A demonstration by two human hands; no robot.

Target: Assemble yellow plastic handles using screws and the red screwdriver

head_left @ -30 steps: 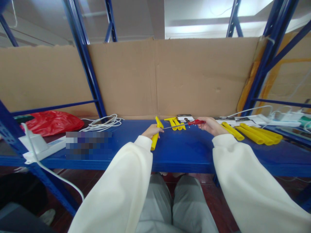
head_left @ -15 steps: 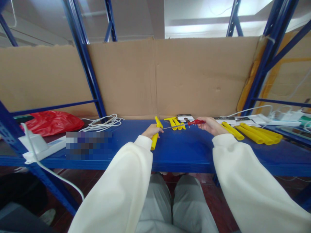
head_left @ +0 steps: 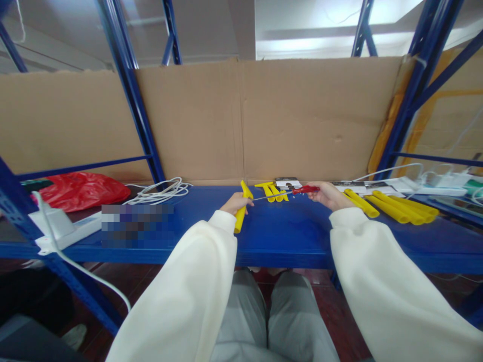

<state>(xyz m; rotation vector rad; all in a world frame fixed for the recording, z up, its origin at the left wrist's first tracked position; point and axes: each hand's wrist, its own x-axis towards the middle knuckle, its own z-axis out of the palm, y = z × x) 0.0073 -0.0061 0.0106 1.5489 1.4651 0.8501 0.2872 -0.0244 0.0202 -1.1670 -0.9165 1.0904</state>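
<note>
My left hand [head_left: 236, 202] is closed around a yellow T-shaped handle [head_left: 240, 221], held tilted over the blue shelf top [head_left: 287, 236]. In my right hand [head_left: 326, 195] is a red-handled screwdriver [head_left: 305, 189], its thin metal shaft pointing left. The shaft's tip meets the side of the yellow handle by my left fingers; whether it sits in a screw is too small to tell. Behind the shaft lie several similar yellow T-shaped pieces [head_left: 270, 193], beside a black and white card [head_left: 287, 183].
Several yellow tubes [head_left: 396, 207] lie at the right, near white papers [head_left: 373, 187]. To the left are a coiled white cable [head_left: 166, 190], a red plastic bag [head_left: 85, 192] and a white power strip [head_left: 71, 236]. A cardboard sheet [head_left: 241, 120] stands along the back between blue posts.
Almost nothing differs. Both hands keep their place, with the screwdriver tip still at the yellow handle.
</note>
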